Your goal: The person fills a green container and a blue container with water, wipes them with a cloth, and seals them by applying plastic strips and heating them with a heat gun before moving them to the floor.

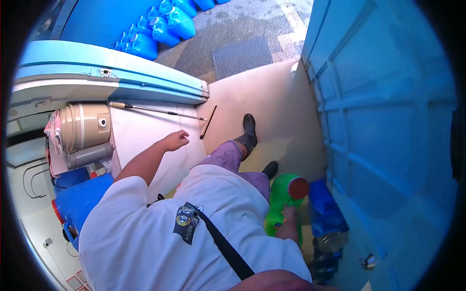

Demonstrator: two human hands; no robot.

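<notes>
Green plastic sprayer bottle [280, 203] is gripped near its handle by the right hand [289, 218], fingers closed on it, low on the floor [272, 97] beside the blue door [388, 121]. Probably rigid, smooth, moderately heavy if filled. Long axis runs roughly upright; reddish cap [298, 187] faces the camera. Left hand [174, 140] is held free, fingers loosely curled.

Fisheye view: a circular field with black vignetting in all four corners and a thin red fringe at the 9 o'clock edge. Straight lines bow strongly toward the rim, notably the blue door panel [388, 111] at 3 o'clock. Strong daylight falls on the pavement [242, 43] at 12 o'clock. A blue cast covers the scene. The centre is fairly sharp; the rim from 5 to 7 o'clock is soft.
</notes>
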